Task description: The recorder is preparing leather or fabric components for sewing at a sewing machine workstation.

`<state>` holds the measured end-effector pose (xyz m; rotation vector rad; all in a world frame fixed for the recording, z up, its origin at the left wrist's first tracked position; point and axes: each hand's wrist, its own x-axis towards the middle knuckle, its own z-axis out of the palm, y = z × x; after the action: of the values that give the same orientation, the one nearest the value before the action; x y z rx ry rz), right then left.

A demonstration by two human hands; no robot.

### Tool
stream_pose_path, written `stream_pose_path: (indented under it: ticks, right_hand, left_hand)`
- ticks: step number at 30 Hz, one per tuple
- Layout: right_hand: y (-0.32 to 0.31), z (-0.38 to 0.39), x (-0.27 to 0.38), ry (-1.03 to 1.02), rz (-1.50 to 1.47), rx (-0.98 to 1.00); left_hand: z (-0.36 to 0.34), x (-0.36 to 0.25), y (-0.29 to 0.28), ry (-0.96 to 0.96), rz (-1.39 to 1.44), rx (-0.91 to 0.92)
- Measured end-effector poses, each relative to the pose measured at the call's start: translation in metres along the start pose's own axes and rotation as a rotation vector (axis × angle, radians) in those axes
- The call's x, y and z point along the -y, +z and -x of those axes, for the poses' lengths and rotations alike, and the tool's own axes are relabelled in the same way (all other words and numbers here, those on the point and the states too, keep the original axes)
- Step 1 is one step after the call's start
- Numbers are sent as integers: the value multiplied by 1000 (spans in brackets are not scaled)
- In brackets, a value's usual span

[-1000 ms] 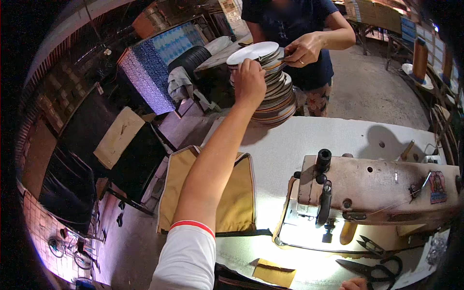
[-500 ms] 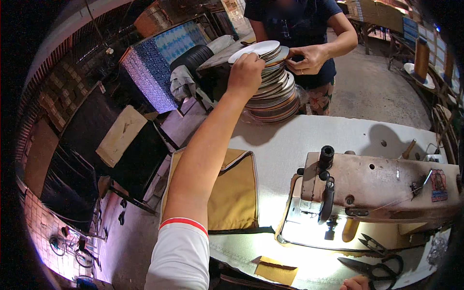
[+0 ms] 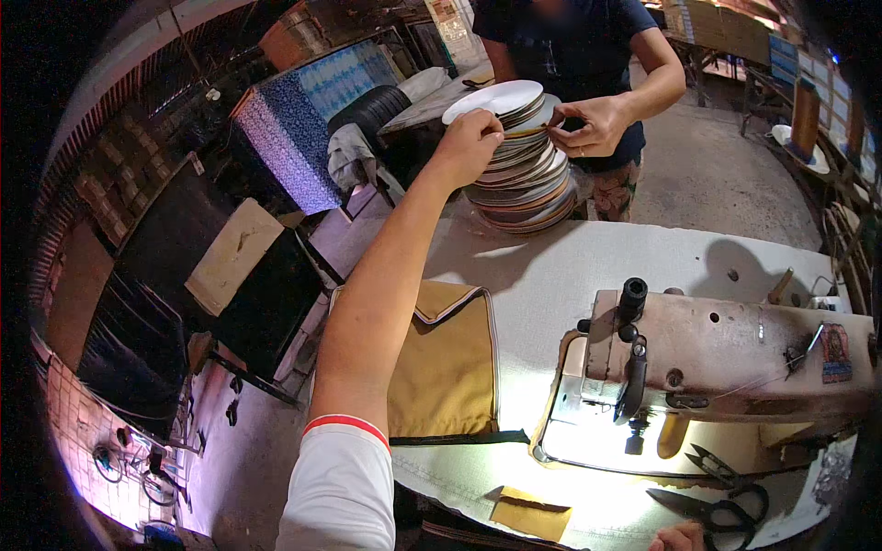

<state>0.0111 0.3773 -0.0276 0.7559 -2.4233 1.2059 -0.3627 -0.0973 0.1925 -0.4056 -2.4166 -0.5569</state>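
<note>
Left hand (image 3: pixel 472 145) curls at the disc stack (image 3: pixel 522 174) on the bench (image 3: pixel 643 257), pinch unclear; right hand (image 3: pixel 678 537) beside scissors (image 3: pixel 687 505), grip hidden; a light, level touch should keep the uneven stack steady

The left hand (image 3: pixel 467 149) touches a tall disc stack (image 3: pixel 524 174).

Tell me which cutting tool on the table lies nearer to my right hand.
The large black scissors with ring handles; the small snips lie farther, towards the sewing machine.
</note>
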Motion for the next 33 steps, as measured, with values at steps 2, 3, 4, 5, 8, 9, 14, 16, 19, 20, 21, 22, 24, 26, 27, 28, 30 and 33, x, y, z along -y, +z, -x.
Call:
stream_pose_path:
  ticks: [2, 3, 4, 5, 8, 9, 14, 16, 19, 20, 21, 22, 24, 26, 27, 28, 30, 33]
  right_hand:
    - [1, 6, -5, 48, -24, 7]
    - [-2, -6, -2, -34, 21, 15]
    - [-3, -13, -1, -116, 66, 22]
    - [-1, -9, -3, -119, 65, 22]
    - [2, -3, -2, -6, -32, 16]
    - [0, -13, 6, -9, -17, -4]
    - [-4, -23, 15, -26, 39, -27]
    - [-5, -19, 9, -66, 18, -4]
    - [-3, -15, 14, 13, 14, -4]
    - [-4, -15, 12, 14, 16, -3]
    - [-5, -17, 10, -28, 38, 5]
    - [-5, -18, 8, -69, 59, 13]
    - [-1, -15, 12, 3, 31, -23]
    - [3, -15, 18, 75, 3, -60]
    - [4, -21, 21, 65, 24, -100]
    - [4, -25, 24, 56, 45, -141]
    - [4, -27, 25, 59, 58, -142]
    - [3, -25, 22, 50, 75, -133]
  left_hand:
    - [-5, -9, 2, 36, -46, 15]
    - [-6, -9, 4, 27, -108, 22]
    - [-6, -10, 5, 18, -169, 28]
    - [-5, -11, 6, 18, -171, 25]
    - [4, -15, 5, 111, -263, 20]
    - [7, -17, 3, 112, -269, 17]
    - [20, -4, 22, 390, -413, -273]
    - [23, -7, 30, 436, -416, -339]
    - [27, -7, 33, 465, -411, -409]
    - [27, -7, 34, 451, -402, -415]
    - [27, -6, 34, 449, -401, -415]
    - [27, -6, 35, 449, -393, -425]
    - [26, -5, 35, 449, -385, -434]
    - [26, -5, 36, 485, -401, -439]
    - [25, -6, 36, 484, -402, -439]
    - [24, -6, 37, 446, -379, -437]
    - [22, -7, 37, 408, -358, -434]
    - [20, -8, 34, 319, -256, -414]
